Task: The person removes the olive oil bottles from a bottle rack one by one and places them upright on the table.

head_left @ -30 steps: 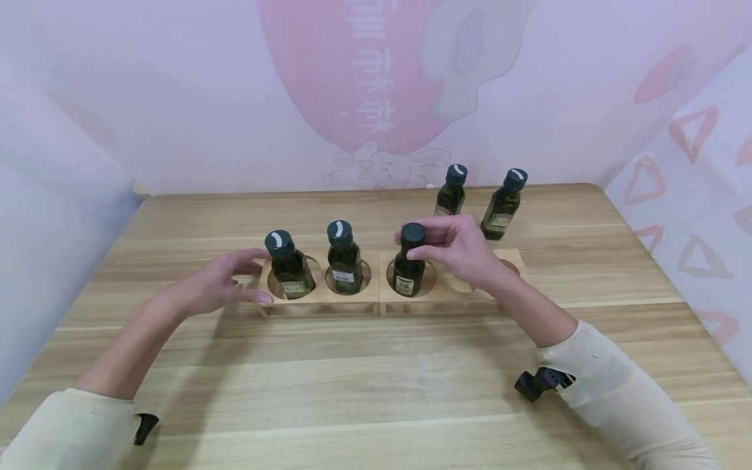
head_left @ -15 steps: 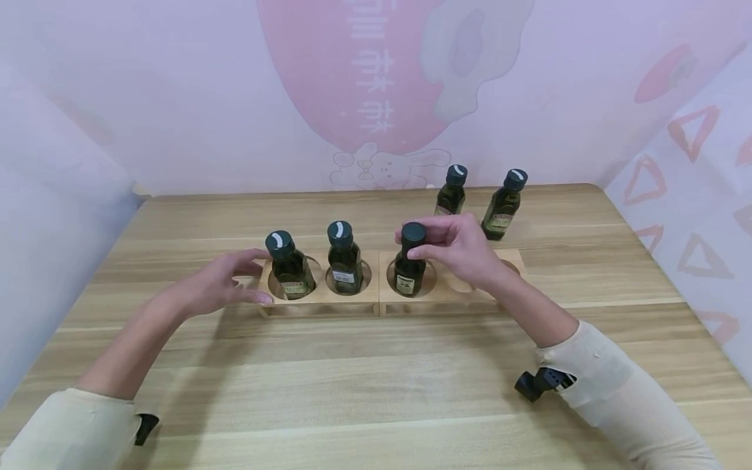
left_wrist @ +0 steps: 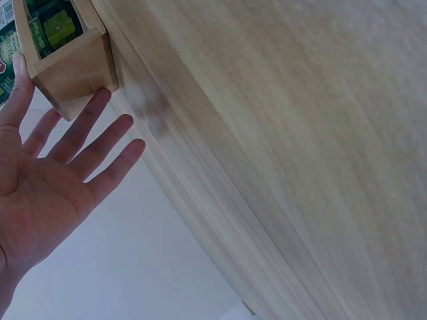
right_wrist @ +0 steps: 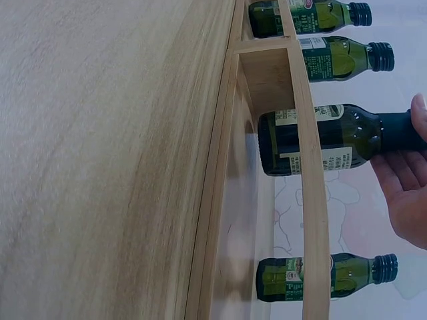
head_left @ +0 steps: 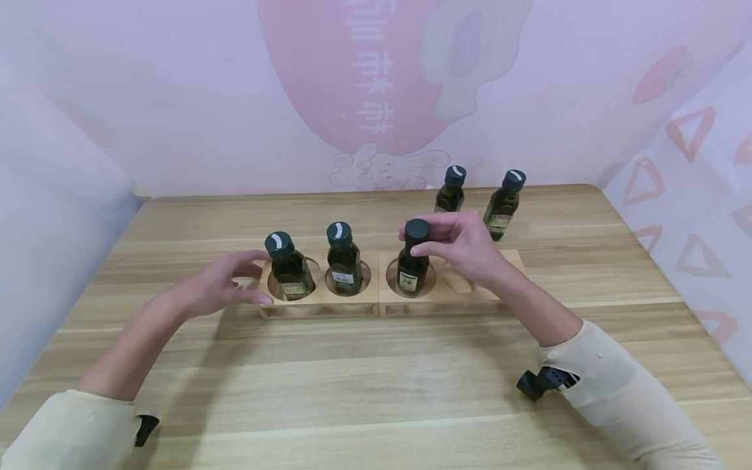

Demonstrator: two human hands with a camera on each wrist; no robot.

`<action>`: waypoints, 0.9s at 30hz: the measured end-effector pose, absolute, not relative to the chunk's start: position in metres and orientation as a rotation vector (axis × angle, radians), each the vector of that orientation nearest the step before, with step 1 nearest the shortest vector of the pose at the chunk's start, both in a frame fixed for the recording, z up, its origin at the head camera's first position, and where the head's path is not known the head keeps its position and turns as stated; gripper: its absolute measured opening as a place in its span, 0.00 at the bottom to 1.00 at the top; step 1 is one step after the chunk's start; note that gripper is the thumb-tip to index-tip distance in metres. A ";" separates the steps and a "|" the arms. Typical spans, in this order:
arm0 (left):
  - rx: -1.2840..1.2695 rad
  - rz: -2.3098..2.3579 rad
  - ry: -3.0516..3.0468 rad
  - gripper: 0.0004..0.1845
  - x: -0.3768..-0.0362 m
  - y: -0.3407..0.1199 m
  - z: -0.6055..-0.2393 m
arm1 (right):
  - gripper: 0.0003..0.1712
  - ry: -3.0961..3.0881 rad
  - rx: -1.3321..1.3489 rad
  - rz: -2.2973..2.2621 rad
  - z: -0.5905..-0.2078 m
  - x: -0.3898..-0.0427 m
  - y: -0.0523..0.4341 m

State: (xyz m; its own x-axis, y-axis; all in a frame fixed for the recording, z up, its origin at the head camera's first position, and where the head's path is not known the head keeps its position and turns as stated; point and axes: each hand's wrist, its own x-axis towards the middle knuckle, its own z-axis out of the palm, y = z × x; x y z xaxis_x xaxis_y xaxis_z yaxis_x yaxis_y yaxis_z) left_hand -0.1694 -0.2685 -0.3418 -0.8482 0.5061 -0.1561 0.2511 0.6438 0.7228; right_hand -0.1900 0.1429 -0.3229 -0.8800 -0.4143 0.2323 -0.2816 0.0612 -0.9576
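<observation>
A pale wooden rack (head_left: 378, 281) with round holes stands in the middle of the table. My right hand (head_left: 464, 245) pinches a dark glass bottle (head_left: 413, 271) by its black cap, thumb in front and fingers behind. The bottle passes through a hole right of the rack's centre seam; in the right wrist view its base hangs above the rack's floor. My left hand (head_left: 226, 281) touches the rack's left end, thumb at the front edge, fingers (left_wrist: 87, 123) extended. Nearest to it, a green bottle (head_left: 292, 271) sits in the leftmost hole, with another green bottle (head_left: 345, 266) beside it.
Behind the rack at the right, two more green bottles stand on the table, a nearer bottle (head_left: 502, 209) and one partly hidden bottle (head_left: 450, 194) behind my right hand. A patterned wall (head_left: 205, 98) closes off the table's back edge. Wooden tabletop (head_left: 352, 378) spreads before the rack.
My right hand has raised the dark bottle slightly and shifted it a little to the right within its hole. The left hand keeps its place at the rack's end.
</observation>
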 end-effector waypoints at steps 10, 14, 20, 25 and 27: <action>0.603 1.040 2.526 0.37 -0.169 -0.268 -0.343 | 0.21 2.213 -0.697 -1.956 -0.321 -0.189 0.144; 0.607 1.044 2.521 0.37 -0.170 -0.268 -0.343 | 0.21 2.216 -0.689 -1.956 -0.319 -0.188 0.144; 0.610 1.044 2.517 0.37 -0.170 -0.269 -0.343 | 0.21 2.219 -0.715 -1.956 -0.315 -0.188 0.145; 0.603 1.036 2.518 0.37 -0.170 -0.268 -0.343 | 0.20 2.225 -0.743 -1.953 -0.313 -0.187 0.145; 0.602 1.040 2.515 0.37 -0.170 -0.268 -0.343 | 0.20 2.229 -0.749 -1.955 -0.312 -0.187 0.145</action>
